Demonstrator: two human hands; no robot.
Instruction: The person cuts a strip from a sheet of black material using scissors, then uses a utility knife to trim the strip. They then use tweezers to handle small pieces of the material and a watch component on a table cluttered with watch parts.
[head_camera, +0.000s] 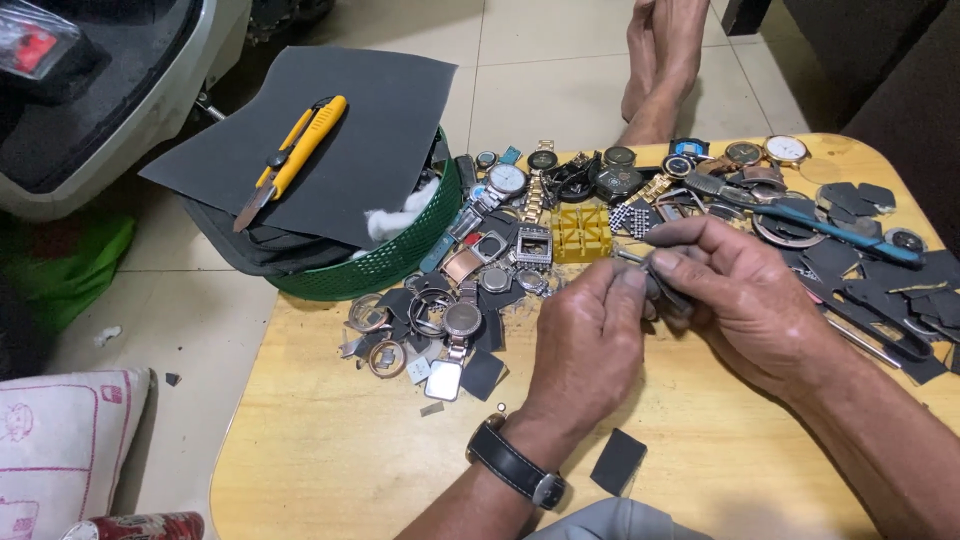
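Over a wooden table (330, 470), the left hand (590, 340) and right hand (735, 290) pinch a small metal watch part (632, 257) between closed fingertips, just short of a yellow holder block (582, 233); beyond it lie scattered watches (505, 180).

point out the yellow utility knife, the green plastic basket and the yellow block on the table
yellow utility knife (300, 150), head view, handle middle
green plastic basket (400, 255), head view, outer wall
yellow block (582, 233), head view, top face

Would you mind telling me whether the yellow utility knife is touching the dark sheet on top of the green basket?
Touching. The head view shows the yellow utility knife lying flat on the dark sheet, no gap beneath.
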